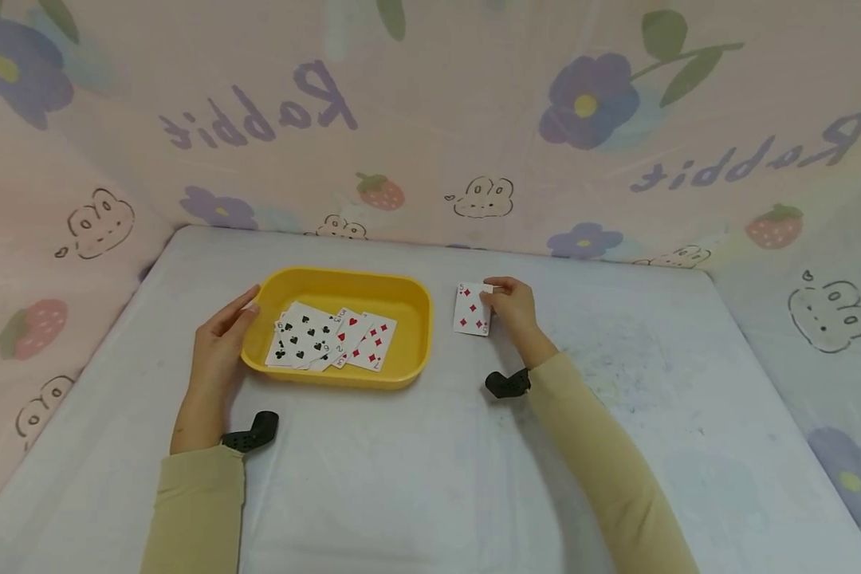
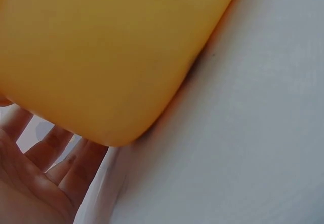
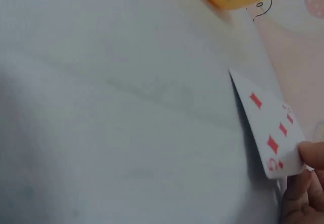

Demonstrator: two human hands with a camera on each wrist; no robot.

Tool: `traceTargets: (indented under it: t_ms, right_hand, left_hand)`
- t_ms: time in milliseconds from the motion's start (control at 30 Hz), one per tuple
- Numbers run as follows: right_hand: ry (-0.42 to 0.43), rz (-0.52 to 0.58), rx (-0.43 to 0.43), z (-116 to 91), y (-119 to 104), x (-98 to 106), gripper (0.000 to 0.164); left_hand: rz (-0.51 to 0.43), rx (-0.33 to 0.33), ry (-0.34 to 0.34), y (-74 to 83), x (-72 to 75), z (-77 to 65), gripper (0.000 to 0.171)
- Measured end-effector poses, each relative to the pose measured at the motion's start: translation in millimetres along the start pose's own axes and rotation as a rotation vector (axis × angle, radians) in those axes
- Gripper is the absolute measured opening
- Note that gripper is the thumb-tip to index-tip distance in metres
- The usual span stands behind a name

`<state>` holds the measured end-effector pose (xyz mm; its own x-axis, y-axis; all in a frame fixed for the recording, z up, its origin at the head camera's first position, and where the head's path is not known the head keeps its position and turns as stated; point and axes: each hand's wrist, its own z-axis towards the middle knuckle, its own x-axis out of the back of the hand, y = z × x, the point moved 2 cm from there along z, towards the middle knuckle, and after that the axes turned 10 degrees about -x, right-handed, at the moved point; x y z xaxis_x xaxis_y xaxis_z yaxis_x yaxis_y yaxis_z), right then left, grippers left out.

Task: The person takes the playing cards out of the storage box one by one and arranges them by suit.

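My left hand [image 1: 215,347] holds the left end of a yellow plastic tray [image 1: 337,379], thumb at the rim and fingers along the outer wall. In the left wrist view those fingers [image 2: 83,171] reach behind the tray's corner [image 2: 116,72]. Inside the tray lie several overlapping playing cards [image 1: 304,335], spades and clubs at left, hearts and a seven of diamonds [image 1: 375,343] at right. Right of the tray, my right hand [image 1: 514,309] pinches a five of diamonds [image 1: 471,312] by its right edge. The right wrist view shows this card [image 3: 268,127] tilted, with shadow beneath it.
A white cover lies over the table [image 1: 402,478]. Patterned fabric [image 1: 416,127] with flowers, strawberries and rabbits rises behind it and at both sides. Black wrist devices [image 1: 254,433] are worn on both arms, below the beige sleeves' cuffs.
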<state>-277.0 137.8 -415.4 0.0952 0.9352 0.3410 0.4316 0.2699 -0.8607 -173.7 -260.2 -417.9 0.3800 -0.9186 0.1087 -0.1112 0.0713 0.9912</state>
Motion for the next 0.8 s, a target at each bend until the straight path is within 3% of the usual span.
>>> traceTargets:
  t_ms: [267,500,800]
  right_hand:
    - [0.007,-0.145,0.04,6.5,3.3,-2.4,0.036]
    - [0.063,-0.232,0.134,10.0,3.5,-5.2,0.033]
    - [0.119,-0.201,0.17,2.3,-4.4,-11.9,0.035]
  left_hand:
    - [0.04,-0.003,-0.004,-0.1,0.7,0.4,0.043]
    - [0.01,-0.003,-0.009,-0.7,-0.7,0.7,0.043]
    - [0.022,-0.012,-0.013,-1.1,0.9,1.5,0.043]
